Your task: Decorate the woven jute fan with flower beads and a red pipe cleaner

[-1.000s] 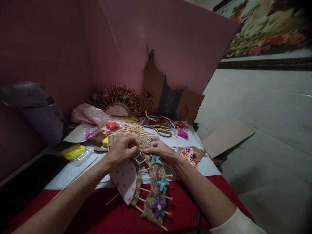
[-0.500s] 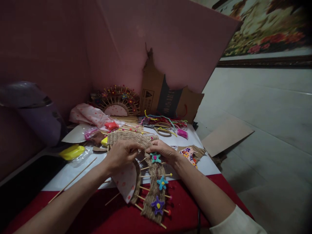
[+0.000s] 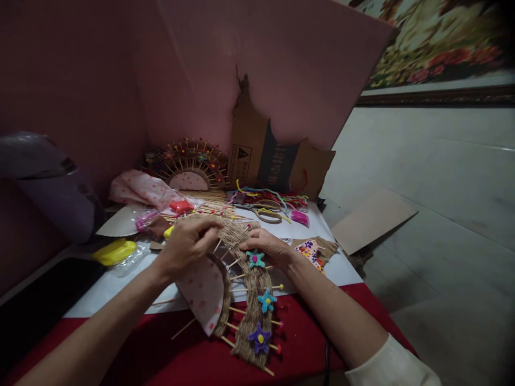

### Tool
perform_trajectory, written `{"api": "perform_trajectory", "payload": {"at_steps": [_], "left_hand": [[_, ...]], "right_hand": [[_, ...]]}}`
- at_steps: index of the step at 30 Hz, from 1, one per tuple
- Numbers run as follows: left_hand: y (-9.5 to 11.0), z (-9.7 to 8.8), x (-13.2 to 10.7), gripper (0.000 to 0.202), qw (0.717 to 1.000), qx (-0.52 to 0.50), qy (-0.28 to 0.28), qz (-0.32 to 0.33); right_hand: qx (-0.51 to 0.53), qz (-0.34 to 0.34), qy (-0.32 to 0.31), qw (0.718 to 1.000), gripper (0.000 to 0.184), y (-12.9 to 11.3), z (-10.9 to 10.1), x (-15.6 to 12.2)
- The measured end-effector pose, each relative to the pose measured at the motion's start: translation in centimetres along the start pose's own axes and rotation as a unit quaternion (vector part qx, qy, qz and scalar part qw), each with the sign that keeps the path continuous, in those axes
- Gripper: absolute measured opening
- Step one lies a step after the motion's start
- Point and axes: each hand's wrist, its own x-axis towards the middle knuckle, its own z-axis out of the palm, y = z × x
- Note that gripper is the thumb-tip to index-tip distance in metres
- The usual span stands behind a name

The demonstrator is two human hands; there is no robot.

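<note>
A half-round fan of sticks and woven jute twine (image 3: pixel 250 316) is tilted over the front of the table. A half-circle of pink spotted cloth (image 3: pixel 203 292) forms its inner part. Purple (image 3: pixel 254 336), blue (image 3: pixel 267 301) and teal (image 3: pixel 255 259) fuzzy flowers sit on the woven band, and coloured beads cap several stick ends. My right hand (image 3: pixel 267 246) grips the band just above the teal flower, thumb on top. Over the fan's left part, my left hand (image 3: pixel 189 244) is closed with curled fingers; whatever they pinch is hidden.
Behind stands a finished-looking fan (image 3: pixel 189 179) beside torn cardboard (image 3: pixel 251 145). Scissors (image 3: pixel 267 215), fuzzy stems (image 3: pixel 287 201), loose sticks (image 3: pixel 209 199) and yellow clay (image 3: pixel 115 252) lie on white paper (image 3: pixel 341 268). A patterned cloth piece (image 3: pixel 309 252) is at right, a dark panel (image 3: pixel 44 295) at left.
My left hand has moved left, away from my right hand, uncovering more of the sticks between the bands. My right hand keeps its hold on the fan. The view has shifted slightly.
</note>
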Motion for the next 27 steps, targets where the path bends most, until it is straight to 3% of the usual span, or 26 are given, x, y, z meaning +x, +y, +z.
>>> {"api": "perform_trajectory", "payload": {"at_steps": [4, 7, 17, 20, 22, 24, 27], "left_hand": [[-0.5, -1.3, 0.6, 0.022, 0.981, -0.109, 0.139, -0.084], [-0.9, -1.8, 0.8, 0.023, 0.961, -0.173, 0.191, -0.104], [-1.6, -1.6, 0.8, 0.033, 0.973, -0.083, 0.185, -0.112], [-2.1, -1.7, 0.8, 0.035, 0.975, -0.042, 0.191, -0.107], [-2.4, -1.6, 0.8, 0.036, 0.976, -0.02, 0.19, -0.108], [-2.7, -1.5, 0.8, 0.036, 0.976, -0.001, 0.189, -0.112], [-3.0, -1.4, 0.9, 0.03, 0.974, 0.021, 0.193, -0.117]], "right_hand": [[0.012, -0.006, -0.002, 1.0, 0.02, -0.2, -0.2, 0.1], [0.007, -0.012, 0.024, 1.0, 0.026, -0.5, -0.2, 0.4], [0.003, -0.091, 0.049, 0.995, 0.031, -1.9, -0.2, 0.0], [-0.066, -0.103, 0.108, 0.987, 0.03, -2.5, -0.3, 0.2], [-0.165, -0.133, 0.189, 0.959, 0.028, -3.0, -0.3, 0.2], [-0.295, -0.167, 0.245, 0.908, 0.025, -3.6, -0.2, -0.1], [-0.464, -0.168, 0.243, 0.835, 0.019, -4.5, 0.6, -1.8]]}}
